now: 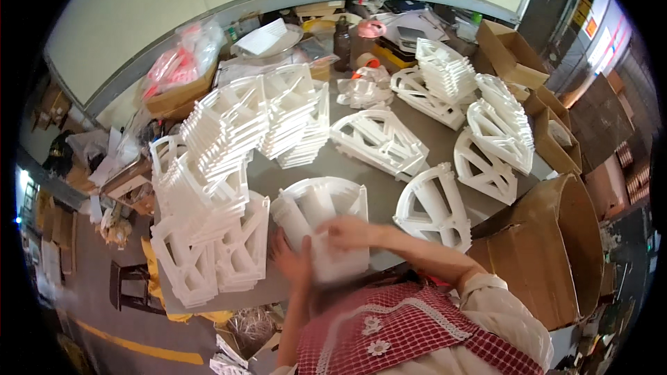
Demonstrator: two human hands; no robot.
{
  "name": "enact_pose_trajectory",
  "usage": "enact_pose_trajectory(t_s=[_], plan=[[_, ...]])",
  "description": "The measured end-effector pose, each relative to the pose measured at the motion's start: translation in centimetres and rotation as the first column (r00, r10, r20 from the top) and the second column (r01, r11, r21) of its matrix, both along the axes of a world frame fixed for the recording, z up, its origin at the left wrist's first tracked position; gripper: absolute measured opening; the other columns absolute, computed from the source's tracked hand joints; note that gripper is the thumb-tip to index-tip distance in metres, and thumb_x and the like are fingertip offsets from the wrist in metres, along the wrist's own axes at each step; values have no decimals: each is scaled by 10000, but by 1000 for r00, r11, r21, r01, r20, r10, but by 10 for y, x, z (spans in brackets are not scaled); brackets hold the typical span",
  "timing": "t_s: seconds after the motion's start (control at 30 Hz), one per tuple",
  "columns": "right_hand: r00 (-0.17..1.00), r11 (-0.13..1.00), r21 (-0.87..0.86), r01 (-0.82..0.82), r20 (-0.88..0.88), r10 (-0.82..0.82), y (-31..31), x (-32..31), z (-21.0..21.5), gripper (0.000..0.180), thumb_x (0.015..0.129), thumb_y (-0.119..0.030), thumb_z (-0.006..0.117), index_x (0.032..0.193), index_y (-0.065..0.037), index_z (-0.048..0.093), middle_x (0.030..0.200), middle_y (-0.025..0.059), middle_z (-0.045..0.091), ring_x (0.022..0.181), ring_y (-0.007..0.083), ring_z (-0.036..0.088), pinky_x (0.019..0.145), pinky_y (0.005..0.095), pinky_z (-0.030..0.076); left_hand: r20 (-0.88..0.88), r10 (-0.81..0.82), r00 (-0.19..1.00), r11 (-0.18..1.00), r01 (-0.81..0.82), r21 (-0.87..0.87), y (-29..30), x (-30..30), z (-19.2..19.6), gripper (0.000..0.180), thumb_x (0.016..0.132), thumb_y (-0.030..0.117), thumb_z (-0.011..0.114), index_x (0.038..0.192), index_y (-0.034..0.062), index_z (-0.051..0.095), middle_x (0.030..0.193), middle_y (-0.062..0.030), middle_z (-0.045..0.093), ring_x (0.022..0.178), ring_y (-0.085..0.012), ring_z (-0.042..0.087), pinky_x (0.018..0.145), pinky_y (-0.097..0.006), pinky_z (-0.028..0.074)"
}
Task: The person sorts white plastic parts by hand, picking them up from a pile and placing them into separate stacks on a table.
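Note:
A white fan-shaped plastic part (323, 194) lies before me at the table's near edge. My left hand (290, 262) grips its lower left edge, thumb over the face and fingers along the side. Over the middle of the same part is my right hand (345, 233), its fingers curled together in a pinch. Whatever is between those fingers is hidden or too small to make out. To the right of my hands lies another fan-shaped part (434, 207), showing its ribs and openings. Tall leaning stacks of the same parts (226, 125) stand on the left.
More stacked parts (445, 73) occupy the far right of the grey table (278, 173). A large open cardboard box (535, 257) stands at my right, with smaller boxes (514, 52) behind. Along the back are a dark bottle (342, 43), plastic bags (182, 62) and papers.

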State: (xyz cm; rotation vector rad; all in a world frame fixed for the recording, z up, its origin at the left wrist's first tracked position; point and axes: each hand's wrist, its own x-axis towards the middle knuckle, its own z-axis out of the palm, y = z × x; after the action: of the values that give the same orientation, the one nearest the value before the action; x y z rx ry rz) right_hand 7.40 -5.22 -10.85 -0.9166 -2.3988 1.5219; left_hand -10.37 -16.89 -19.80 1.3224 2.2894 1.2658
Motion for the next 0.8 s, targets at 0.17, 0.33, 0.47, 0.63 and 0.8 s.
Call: enact_pose_trajectory(t_s=[0.17,0.33,0.47,0.63,0.8], plan=[[797,628,669,398,88,-598,145,48,-15,259,874,-232,608,1072,-87,692,943,182,696,892,334,693,759,480,550,-20,12,1000,1000,-12,-8,7,-4,-16,786,783,447,759,1396,49,471,1394,-232,500,1312,-441,421,1127,-567,243],[874,639,757,135,213,-437,181,82,-40,258,853,-306,664,945,-68,703,1045,172,652,999,361,642,811,464,542,-10,19,1000,998,-19,-60,5,-5,-13,774,781,441,763,1392,64,475,1390,-219,503,1317,-437,407,1134,-565,223],[803,711,693,117,355,-478,190,71,-35,272,788,-351,699,884,-100,740,987,140,690,925,339,667,810,448,542,63,3,998,1000,-2,-6,1,-2,1,772,775,447,765,1386,66,485,1373,-219,511,1328,-432,389,1144,-558,199],[789,694,682,231,286,-544,166,57,-14,284,725,-391,733,783,-114,752,795,124,720,807,320,691,741,436,543,30,26,999,999,-25,-32,4,-2,-2,784,778,466,758,1388,58,485,1365,-230,511,1326,-435,387,1135,-557,219],[889,866,442,234,263,-375,100,32,39,389,732,-448,731,789,-64,747,790,163,710,790,322,686,721,423,537,59,46,997,997,-43,-62,-4,1,11,780,784,468,754,1383,41,493,1344,-240,526,1291,-444,423,1109,-544,283]])
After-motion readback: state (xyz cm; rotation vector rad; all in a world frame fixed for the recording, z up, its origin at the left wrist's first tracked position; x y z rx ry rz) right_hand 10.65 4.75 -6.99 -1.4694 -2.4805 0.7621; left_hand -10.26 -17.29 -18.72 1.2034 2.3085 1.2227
